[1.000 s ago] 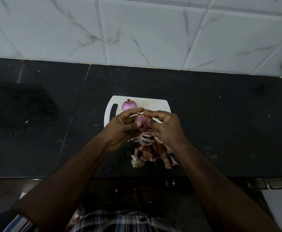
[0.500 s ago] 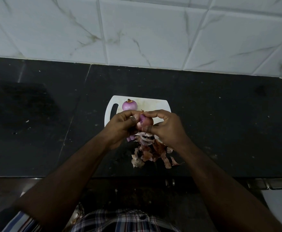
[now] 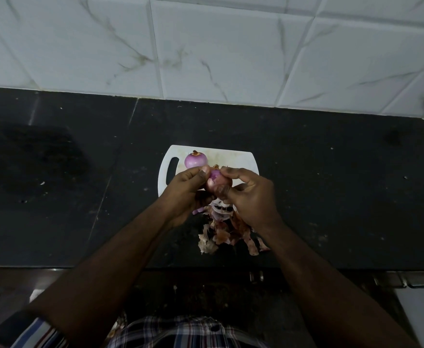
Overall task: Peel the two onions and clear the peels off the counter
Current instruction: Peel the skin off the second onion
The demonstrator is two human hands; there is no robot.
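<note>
Peeling is half done: one bare onion (image 3: 196,160) sits on the far board (image 3: 233,159), both hands, left hand (image 3: 185,192) and right hand (image 3: 249,194), pinch the second onion (image 3: 218,182), peels (image 3: 227,232) litter the near desk (image 3: 80,197).

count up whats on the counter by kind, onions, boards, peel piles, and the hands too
onions: 2, a peeled onion on the board and a held onion between both hands
white cutting board: 1
pile of onion peels: 1, on the black counter
hands: 2, left hand and right hand
total: 6
</note>
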